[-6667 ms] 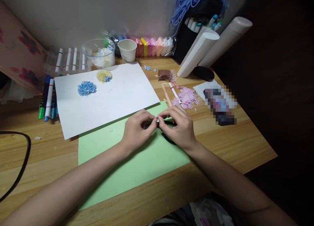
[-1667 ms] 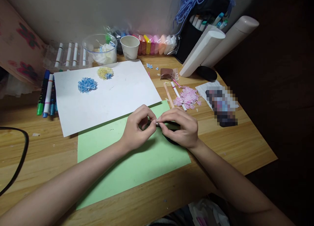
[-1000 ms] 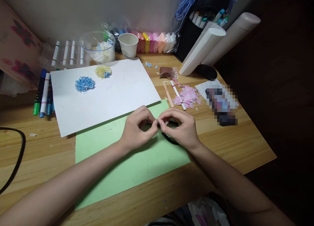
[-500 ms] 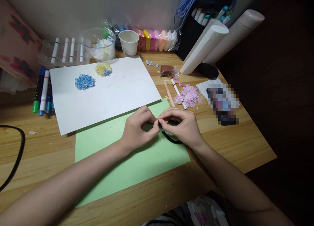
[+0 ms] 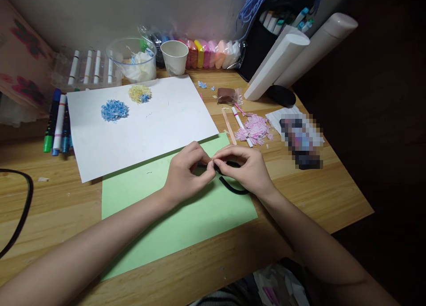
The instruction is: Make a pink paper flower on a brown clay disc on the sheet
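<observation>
Your left hand [image 5: 184,175] and right hand [image 5: 248,170] still pinch one tiny scrap [image 5: 212,163] together; the black strip [image 5: 233,188] at five o'clock now shows more.

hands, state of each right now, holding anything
Left hand: closed, pinching a tiny pale bit above the green paper.
Right hand: closed, pinching the same bit from the other side.
</observation>
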The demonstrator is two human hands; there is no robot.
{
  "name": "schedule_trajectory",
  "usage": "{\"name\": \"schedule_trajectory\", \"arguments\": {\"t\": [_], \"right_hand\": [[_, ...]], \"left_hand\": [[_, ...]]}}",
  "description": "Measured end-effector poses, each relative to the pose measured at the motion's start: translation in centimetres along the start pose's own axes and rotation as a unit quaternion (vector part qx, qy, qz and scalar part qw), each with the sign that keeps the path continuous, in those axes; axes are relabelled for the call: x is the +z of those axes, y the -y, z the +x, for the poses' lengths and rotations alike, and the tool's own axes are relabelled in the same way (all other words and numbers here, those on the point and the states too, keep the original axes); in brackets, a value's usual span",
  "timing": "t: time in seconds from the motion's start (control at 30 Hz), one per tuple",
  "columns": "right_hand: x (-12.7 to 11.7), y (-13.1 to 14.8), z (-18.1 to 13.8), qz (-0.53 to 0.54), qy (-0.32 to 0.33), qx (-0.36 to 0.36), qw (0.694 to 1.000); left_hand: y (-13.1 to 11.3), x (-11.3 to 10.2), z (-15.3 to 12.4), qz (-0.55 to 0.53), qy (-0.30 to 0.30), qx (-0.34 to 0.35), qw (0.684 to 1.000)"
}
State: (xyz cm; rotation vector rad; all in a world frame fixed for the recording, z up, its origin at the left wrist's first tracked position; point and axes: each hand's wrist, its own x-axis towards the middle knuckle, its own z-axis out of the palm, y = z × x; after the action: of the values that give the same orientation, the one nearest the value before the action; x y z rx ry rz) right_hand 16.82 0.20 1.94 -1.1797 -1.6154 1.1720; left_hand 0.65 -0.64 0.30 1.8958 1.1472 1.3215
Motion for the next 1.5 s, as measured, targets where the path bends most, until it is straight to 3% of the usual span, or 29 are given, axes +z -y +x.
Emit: {"name": "schedule_trajectory", "arguments": {"t": [0.43,0.7,0.87,1.07,1.37,1.5], "right_hand": [[0.2,0.1,-0.2,-0.061,-0.016,-0.059,0.996],[0.2,-0.2,0.1,0.016,-0.027,0.008,0.999],[-0.3,-1.1,0.8,0.102,-0.043,0.06,0.992],[-0.4,-1.8,1.0,0.171,-0.023,0.084,0.981],[-0.4,-0.7,0.6,0.049,0.005,0.023,0.998],[-0.3,-0.4,0.5,0.016,-0.014,-0.007,1.0]], "left_hand": [[-0.1,0.1,0.0,0.011,0.011,0.009,1.0],[-0.2,0.0,0.1,0.005,0.007,-0.007,1.0],[-0.2,-0.3,0.3,-0.002,-0.025,-0.059,0.998],[-0.1,-0.3,0.3,-0.025,0.021,-0.066,0.997],[-0.1,-0.2,0.2,-0.005,0.022,-0.049,0.999],[-0.1,-0.2,0.1,-0.005,0.024,-0.05,0.998]]}}
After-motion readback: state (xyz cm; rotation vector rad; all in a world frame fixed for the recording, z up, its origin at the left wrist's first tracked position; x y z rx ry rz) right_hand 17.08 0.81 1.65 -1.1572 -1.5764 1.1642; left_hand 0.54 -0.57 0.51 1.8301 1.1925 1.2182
